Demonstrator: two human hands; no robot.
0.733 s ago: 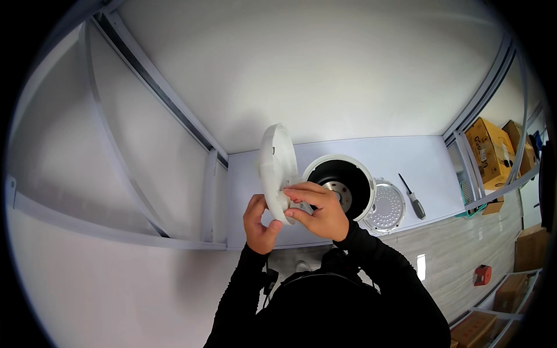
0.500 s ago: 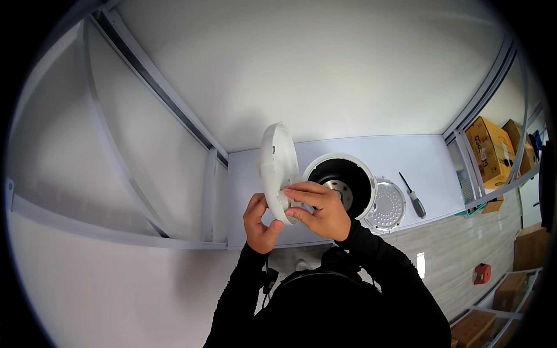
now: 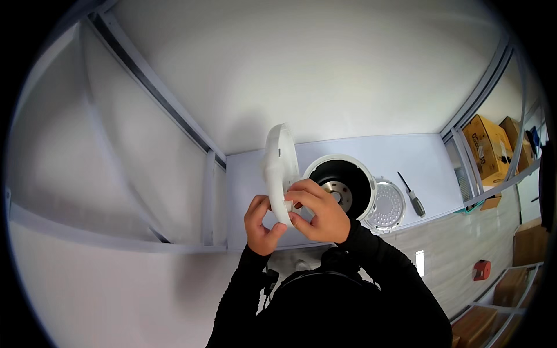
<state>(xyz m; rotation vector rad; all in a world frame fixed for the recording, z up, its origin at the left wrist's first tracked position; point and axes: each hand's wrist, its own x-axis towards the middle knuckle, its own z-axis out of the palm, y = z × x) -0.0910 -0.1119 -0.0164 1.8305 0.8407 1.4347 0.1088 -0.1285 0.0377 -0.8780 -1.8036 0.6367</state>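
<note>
A white rice cooker lid [image 3: 277,168] stands on edge, upright, above the left part of the table. My left hand [image 3: 262,228] is closed on its near outer side, with the thumb at its lower edge. At the lid's near inner side my right hand [image 3: 321,214] pinches a small white part [image 3: 288,205] between thumb and fingers; what kind of part it is stays too small to tell. Just beyond my right hand sits the open rice cooker body [image 3: 365,174], black inside with a round metal heating plate [image 3: 338,194] at the bottom.
A perforated metal inner lid [image 3: 387,207] lies against the cooker's right side. To its right rests a screwdriver [image 3: 415,200] with a grey handle. The white table [image 3: 406,153] meets a wall behind. Metal frame posts [image 3: 208,197] flank it, and cardboard boxes [image 3: 490,149] stand at the right.
The lid has turned slightly, so its edge faces me more and it leans a little right. My right fingers have curled further in around the lid's near inner side.
</note>
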